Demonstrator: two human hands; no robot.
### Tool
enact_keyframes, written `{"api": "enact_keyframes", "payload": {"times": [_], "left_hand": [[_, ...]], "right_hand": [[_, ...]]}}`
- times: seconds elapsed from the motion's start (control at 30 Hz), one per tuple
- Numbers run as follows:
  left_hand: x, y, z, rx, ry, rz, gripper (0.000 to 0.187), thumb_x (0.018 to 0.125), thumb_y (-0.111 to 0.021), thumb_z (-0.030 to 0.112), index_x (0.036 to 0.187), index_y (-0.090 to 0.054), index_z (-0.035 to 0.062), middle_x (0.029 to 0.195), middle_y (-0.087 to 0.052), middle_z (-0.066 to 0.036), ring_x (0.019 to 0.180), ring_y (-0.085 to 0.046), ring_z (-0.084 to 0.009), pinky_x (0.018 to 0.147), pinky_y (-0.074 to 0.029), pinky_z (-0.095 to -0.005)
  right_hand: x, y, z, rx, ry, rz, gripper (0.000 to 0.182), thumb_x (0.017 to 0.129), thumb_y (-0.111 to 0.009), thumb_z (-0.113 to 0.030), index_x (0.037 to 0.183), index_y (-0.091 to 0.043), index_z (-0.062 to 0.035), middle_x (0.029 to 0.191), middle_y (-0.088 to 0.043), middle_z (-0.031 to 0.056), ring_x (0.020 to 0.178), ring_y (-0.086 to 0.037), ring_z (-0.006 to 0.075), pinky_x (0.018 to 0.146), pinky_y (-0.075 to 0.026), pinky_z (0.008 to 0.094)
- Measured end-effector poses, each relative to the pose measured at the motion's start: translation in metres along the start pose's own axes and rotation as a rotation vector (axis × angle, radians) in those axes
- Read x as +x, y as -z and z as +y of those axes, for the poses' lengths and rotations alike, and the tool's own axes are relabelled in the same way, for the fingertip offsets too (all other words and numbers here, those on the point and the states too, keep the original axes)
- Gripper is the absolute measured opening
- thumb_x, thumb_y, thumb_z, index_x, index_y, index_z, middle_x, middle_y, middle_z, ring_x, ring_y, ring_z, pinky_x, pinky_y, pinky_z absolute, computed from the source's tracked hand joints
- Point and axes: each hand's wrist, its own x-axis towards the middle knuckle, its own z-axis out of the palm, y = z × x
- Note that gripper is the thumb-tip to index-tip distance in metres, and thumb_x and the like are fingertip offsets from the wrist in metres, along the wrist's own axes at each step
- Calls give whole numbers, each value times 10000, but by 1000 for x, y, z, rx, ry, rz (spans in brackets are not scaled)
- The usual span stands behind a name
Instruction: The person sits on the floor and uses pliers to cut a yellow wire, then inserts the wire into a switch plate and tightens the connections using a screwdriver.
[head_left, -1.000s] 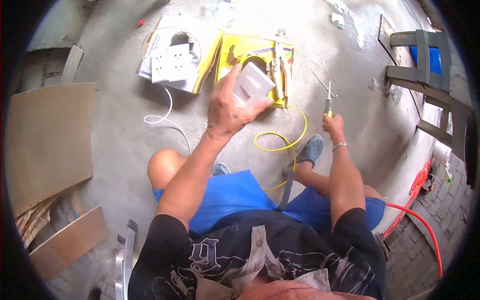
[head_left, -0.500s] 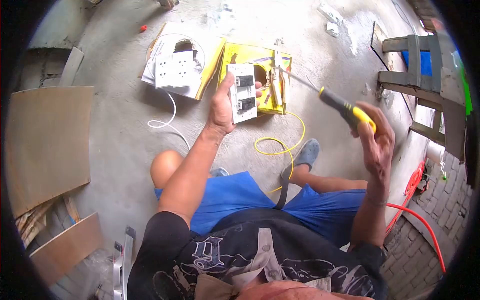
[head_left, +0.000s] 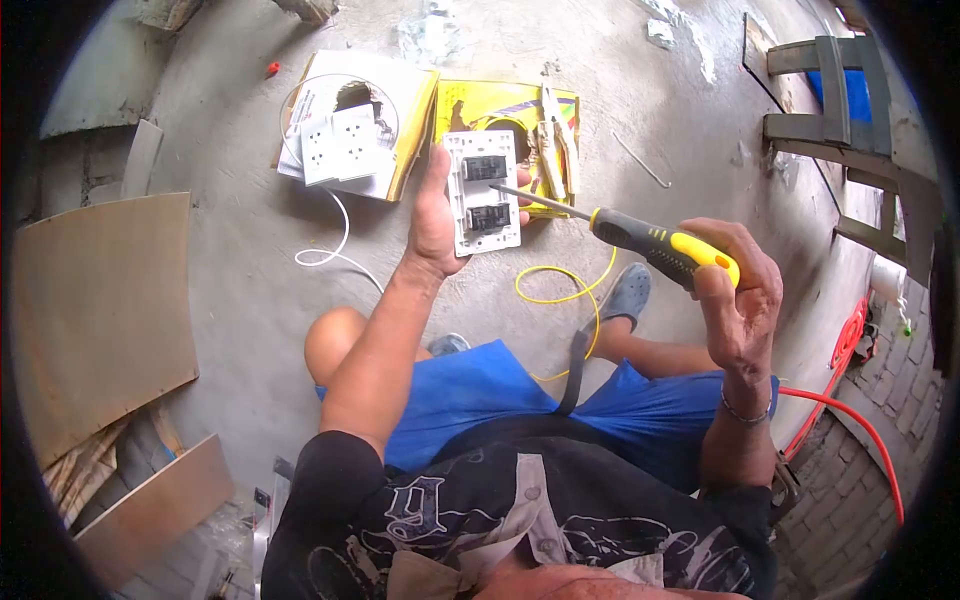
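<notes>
My left hand (head_left: 437, 215) is closed around a white outlet plate (head_left: 487, 226), its back facing up with two black modules fitted in it. In my right hand (head_left: 738, 295) is a screwdriver (head_left: 650, 240) with a black and yellow handle. Its shaft points left across the plate, and the tip appears near the gap between the two black modules; whether it touches cannot be made out. Beyond the plate lies a yellow box (head_left: 470, 108) with a round hole, and pliers (head_left: 556, 150) with pale, worn handles rest on it.
Two white socket plates (head_left: 338, 145) lie on a cardboard box (head_left: 408, 150) at the left. A white wire (head_left: 348, 225) and a yellow wire (head_left: 545, 298) curl over the concrete floor. Wooden boards (head_left: 105, 310) lean at the left; a wooden frame (head_left: 830, 130) stands right.
My right hand has brought the screwdriver left and down, so its tip is now over the outlet plate. The view has shifted slightly. My left hand keeps hold of the plate.
</notes>
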Motion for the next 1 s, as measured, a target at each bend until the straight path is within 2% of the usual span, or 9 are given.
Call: {"api": "enact_keyframes", "payload": {"times": [0.2,0.37,0.53,0.67,0.73,0.77,0.87,0.93,1.0], "left_hand": [[-2,3,-7,-21,35,-1,720,907,-379,627,1246,-474,-1,1022,-631,-245,824,-679,-282,672,-597,-425],[4,23,-28,471,-147,270,656,896,-451,622,1172,-542,34,904,-645,-127,761,-648,-168,620,-552,-283],[0,17,-25,547,-139,310,625,850,-576,599,1120,-599,36,920,-614,-49,750,-570,-89,602,-462,-200],[1,12,-28,745,-217,360,724,850,-611,560,1286,-520,-11,944,-571,-13,779,-497,-67,676,-426,-204],[0,14,-28,797,-145,339,896,831,-602,597,1334,-400,-116,1299,-499,-229,1193,-486,-245,1003,-365,-300],[0,14,-28,795,-143,340,896,831,-602,597,1334,-400,-116,1299,-499,-229,1193,-486,-245,1003,-365,-300],[-1,10,-28,811,-154,328,906,825,-605,605,1324,-408,-125,1285,-506,-232,1177,-486,-243,1002,-357,-302],[-1,8,-30,881,-216,347,779,860,-553,612,1284,-517,-40,959,-572,-43,810,-499,-95,721,-427,-229],[0,12,-32,887,-222,357,779,858,-557,611,1279,-519,-43,959,-574,-48,806,-497,-98,723,-426,-233]], "right_hand": [[-3,1,2,-21,-17,-2,365,848,-579,-315,986,-615,21,764,-610,120,633,-581,183,603,-447,277],[-5,3,2,-81,27,21,372,832,-604,-316,980,-616,25,759,-612,120,631,-588,185,608,-452,275],[-6,-2,4,-64,72,11,354,815,-638,-286,976,-620,29,769,-624,131,648,-607,192,617,-465,276],[-5,-6,3,-88,77,5,357,807,-661,-282,979,-623,28,786,-640,145,663,-624,203,615,-477,288],[-5,-8,4,-109,66,-3,348,806,-665,-275,978,-624,25,784,-641,149,663,-629,214,615,-478,292],[-6,-9,4,-130,56,-8,339,805,-668,-268,976,-624,22,783,-642,153,664,-634,224,614,-479,297],[-5,-11,5,-181,100,-6,295,807,-664,-234,968,-625,11,768,-636,157,659,-635,243,611,-477,305],[-4,-10,4,-192,87,-12,282,806,-663,-221,968,-625,7,762,-633,159,656,-633,247,610,-475,308],[-4,-11,4,-202,76,-16,269,805,-661,-208,967,-626,4,757,-629,161,654,-631,251,609,-474,310]]}}
